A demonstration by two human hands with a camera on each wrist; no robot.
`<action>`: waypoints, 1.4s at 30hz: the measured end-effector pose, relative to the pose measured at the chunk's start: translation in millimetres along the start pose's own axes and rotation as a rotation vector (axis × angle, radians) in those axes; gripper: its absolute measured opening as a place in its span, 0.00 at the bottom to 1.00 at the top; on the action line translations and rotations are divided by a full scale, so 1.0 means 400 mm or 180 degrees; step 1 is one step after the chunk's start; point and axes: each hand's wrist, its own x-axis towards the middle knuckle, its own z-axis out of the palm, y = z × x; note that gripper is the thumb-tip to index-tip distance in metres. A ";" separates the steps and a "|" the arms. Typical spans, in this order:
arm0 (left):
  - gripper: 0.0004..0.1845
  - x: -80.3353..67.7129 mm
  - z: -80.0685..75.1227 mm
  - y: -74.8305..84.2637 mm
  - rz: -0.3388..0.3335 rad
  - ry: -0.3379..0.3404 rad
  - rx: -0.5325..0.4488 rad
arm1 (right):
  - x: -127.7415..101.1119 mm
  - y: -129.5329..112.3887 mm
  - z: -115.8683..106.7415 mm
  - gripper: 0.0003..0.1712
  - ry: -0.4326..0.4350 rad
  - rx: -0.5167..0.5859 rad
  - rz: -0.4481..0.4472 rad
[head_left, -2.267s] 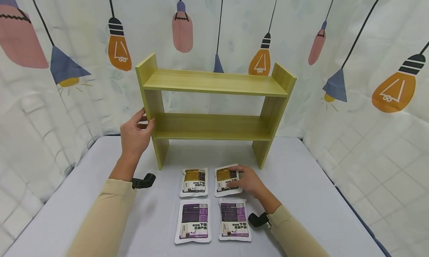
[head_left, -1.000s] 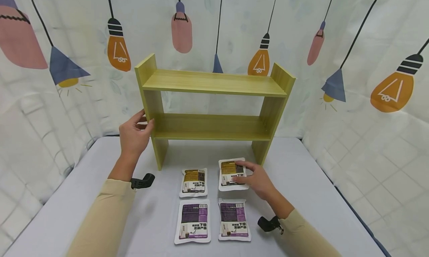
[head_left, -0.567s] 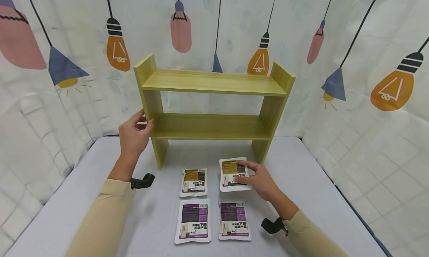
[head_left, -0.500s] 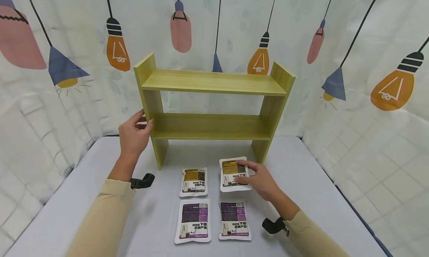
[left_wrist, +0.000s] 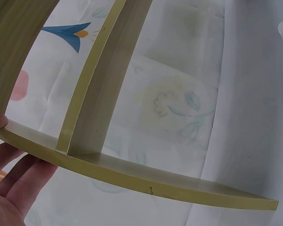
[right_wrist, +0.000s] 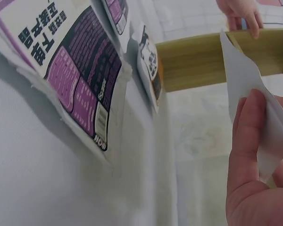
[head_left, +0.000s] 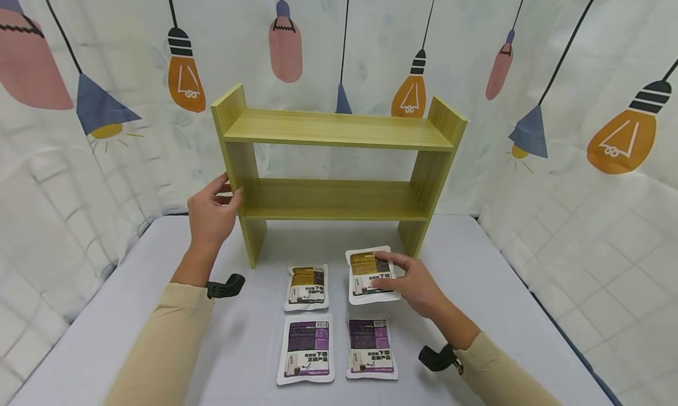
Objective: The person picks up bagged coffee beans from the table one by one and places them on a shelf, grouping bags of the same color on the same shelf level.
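Note:
A yellow-green wooden shelf (head_left: 339, 200) with two boards stands at the back of the table. My left hand (head_left: 232, 189) grips its left side panel (left_wrist: 132, 176), thumb in front and fingers behind. My right hand (head_left: 391, 273) pinches the right edge of a white pouch with an orange and brown label (head_left: 368, 273), thumb on top; in the right wrist view its white back (right_wrist: 245, 80) stands up from the table. A second orange-labelled pouch (head_left: 307, 287) lies to its left. Two purple-labelled pouches (head_left: 307, 347) (head_left: 371, 346) lie flat nearer to me.
A pale grey cloth covers the table (head_left: 503, 288). A curtain printed with lamps (head_left: 582, 129) hangs close behind and on both sides. Both shelf boards are bare. The right wrist view shows a purple pouch (right_wrist: 61, 61) close by on the cloth.
My right hand has taken hold of the right-hand orange pouch and carried it a little way toward the shelf's right leg. My left hand has stayed on the shelf's side panel.

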 end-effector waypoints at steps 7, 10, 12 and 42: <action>0.24 -0.001 0.006 -0.001 0.0005 -0.0023 -0.0024 | -0.013 -0.013 -0.007 0.41 -0.0242 0.0301 0.0048; 0.24 0.000 0.004 -0.001 0.0014 -0.0033 -0.0008 | -0.016 -0.019 -0.005 0.42 -0.0332 0.0494 0.0074; 0.24 0.000 0.001 -0.002 0.0006 -0.0020 0.0018 | -0.018 -0.024 -0.001 0.42 -0.0405 0.0603 0.0072; 0.23 -0.003 -0.003 0.002 0.0053 -0.0062 -0.0006 | -0.058 -0.164 -0.050 0.45 -0.0574 0.0919 -0.0088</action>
